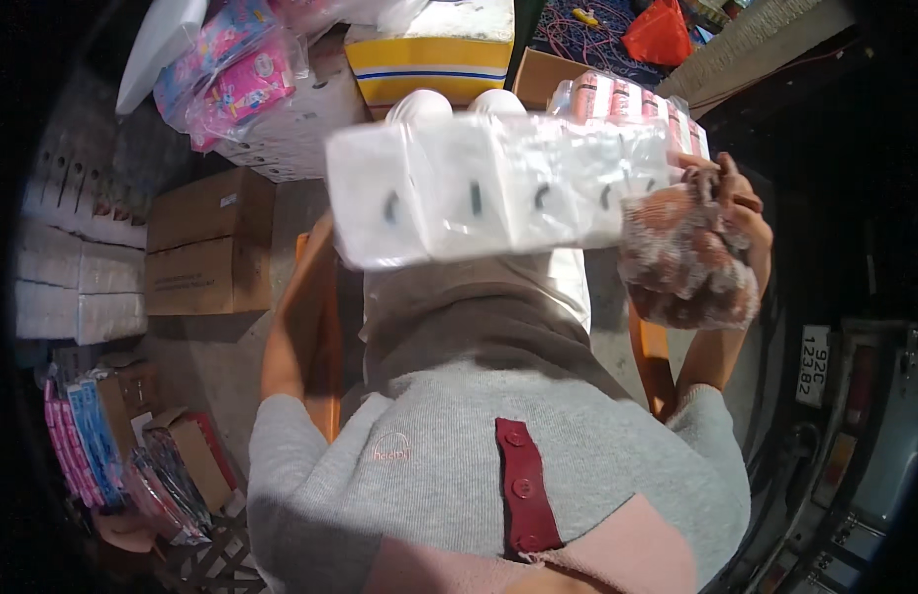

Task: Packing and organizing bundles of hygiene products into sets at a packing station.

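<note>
A long clear-wrapped pack of white rolls (469, 193) spans the space above my lap, slightly blurred. My left hand (325, 234) reaches its left end; the fingers are hidden behind the pack. At the right end, my right hand (753, 210) is closed, with its fingertips against the wrapping. A knotted brown bundle with a pale, mottled surface (688, 259) hangs in front of that hand and partly covers it. I cannot make out what the bundle is made of.
Pink-and-white packs (627, 104) and a yellow-and-white box (431, 61) lie ahead. To the left are a cardboard box (209, 243), white wrapped stacks (81, 282) and pink packages (249, 81). Orange chair arms (649, 361) flank me. A vehicle (874, 445) stands at right.
</note>
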`<state>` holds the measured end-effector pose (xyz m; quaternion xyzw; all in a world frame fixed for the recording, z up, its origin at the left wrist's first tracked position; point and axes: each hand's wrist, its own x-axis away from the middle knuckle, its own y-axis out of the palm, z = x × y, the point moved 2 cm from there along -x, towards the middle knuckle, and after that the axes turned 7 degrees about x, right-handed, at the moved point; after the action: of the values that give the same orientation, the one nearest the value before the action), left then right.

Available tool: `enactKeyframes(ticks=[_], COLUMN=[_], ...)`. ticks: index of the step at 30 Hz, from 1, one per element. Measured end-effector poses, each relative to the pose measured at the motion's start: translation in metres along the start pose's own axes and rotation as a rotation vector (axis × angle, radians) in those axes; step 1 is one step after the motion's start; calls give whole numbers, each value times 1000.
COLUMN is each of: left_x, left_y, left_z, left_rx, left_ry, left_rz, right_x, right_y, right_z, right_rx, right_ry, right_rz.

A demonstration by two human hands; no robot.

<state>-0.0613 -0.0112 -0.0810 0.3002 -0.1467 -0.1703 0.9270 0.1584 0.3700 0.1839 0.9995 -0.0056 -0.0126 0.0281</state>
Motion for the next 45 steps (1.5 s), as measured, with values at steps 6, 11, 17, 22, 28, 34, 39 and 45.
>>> enactKeyframes(ticks=[6,11,17,22,28,34,39,45], left_x=[26,95,78,75,68,65,55,58], left_y=[68,130,98,98,84,75,46,73], left_z=[54,92,64,68,59,56,42,51], left_rx=[-241,-438,-548,-593,-556,-591,-510,-545], left_ry=[-311,-548,-908,-940,-979,-934,-942,-969], left_rz=[-221,-382,-152,-253,-291,-209,-156,-275], right_x=[-3,-54,-73,-56,8,-39,-133,-174], right_y=[-28,-18,30,62,154,149,88,55], right_z=[18,43,84,84,72,91,110,116], right_rx=[128,565,847,1022,1160,1140,1294,1221], right_ry=[6,198,266,37,-507,-645,-550,-360], right_rz=[58,-81,117,151,-49,79,301,477])
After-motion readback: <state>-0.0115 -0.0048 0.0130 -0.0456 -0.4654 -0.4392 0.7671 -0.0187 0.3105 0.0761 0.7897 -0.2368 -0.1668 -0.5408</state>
